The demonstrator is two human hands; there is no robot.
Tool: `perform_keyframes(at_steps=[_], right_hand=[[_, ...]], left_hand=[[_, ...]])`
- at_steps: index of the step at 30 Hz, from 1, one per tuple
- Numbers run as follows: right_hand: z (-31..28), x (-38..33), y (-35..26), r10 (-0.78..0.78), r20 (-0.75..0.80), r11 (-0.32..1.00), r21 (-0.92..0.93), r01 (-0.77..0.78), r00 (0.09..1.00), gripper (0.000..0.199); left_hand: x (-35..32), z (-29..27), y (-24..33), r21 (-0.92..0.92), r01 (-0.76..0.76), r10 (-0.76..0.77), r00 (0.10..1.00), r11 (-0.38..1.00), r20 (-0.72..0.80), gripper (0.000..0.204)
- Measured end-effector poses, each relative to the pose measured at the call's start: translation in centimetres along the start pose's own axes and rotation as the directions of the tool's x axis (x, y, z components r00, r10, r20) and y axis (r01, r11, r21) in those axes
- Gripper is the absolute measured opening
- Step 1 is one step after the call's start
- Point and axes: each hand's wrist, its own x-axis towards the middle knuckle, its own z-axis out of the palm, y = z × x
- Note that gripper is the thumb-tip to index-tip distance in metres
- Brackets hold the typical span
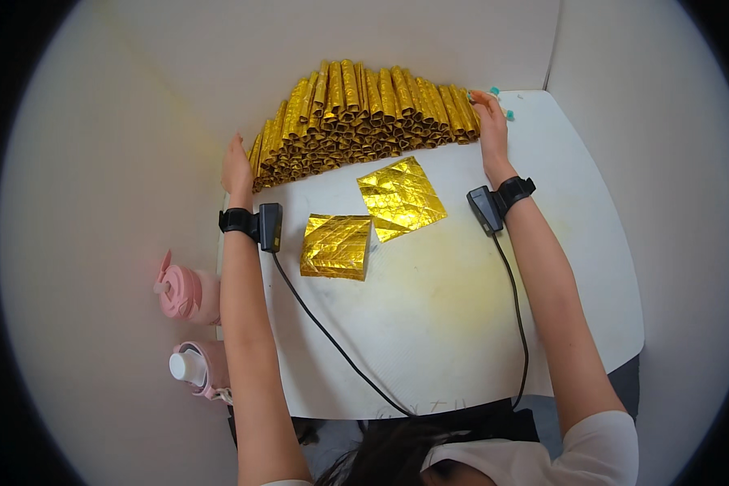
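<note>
A big heap of rolled gold foil tubes [364, 117] lies across the far side of the white table [462, 324]. My left hand [236, 168] presses flat against the heap's left end, and my right hand [489, 121] rests against its right end, fingers extended. Neither hand grips anything. Both wrists wear black bands with small black devices and trailing cables. Nearer to me, two flat gold foil sheets lie on the table: one folded sheet [336, 246] on the left and one tilted square sheet [400, 198] beside it.
Two pink bottles stand off the table's left edge: one with a flip lid [185, 293] and one with a white cap [196, 366]. Small teal bits [502, 104] lie by the far right corner. White walls close in behind and right.
</note>
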Motion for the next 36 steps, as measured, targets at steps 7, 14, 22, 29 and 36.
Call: perform_keyframes(at_steps=[7,14,22,29,36], right_hand=[[-0.9,1.4,1.1,0.021,0.118,0.986,-0.168,-0.001,0.993,0.035],[-1.5,2.8,1.3,0.027,0.249,0.972,-0.233,0.033,0.968,0.045],[-1.5,2.0,0.5,-0.016,0.411,0.948,-0.283,0.145,0.912,0.054],[0.5,1.0,-0.8,-0.014,0.466,0.963,-0.232,0.138,0.885,0.054],[2.2,0.1,-0.8,-0.034,0.521,0.956,-0.231,0.179,0.853,0.053]], left_hand=[[0.4,0.3,-2.5,-0.235,0.207,-0.15,0.96,0.95,0.237,0.074],[1.4,0.2,-4.5,-0.204,0.195,-0.134,0.951,0.959,0.277,0.079],[-0.8,1.0,-1.9,-0.323,0.232,-0.088,0.911,0.918,0.404,0.073],[-0.8,0.3,-1.1,-0.4,0.188,0.01,0.897,0.897,0.443,0.072],[-4.1,0.2,3.0,-0.355,0.134,0.061,0.871,0.925,0.487,0.075]])
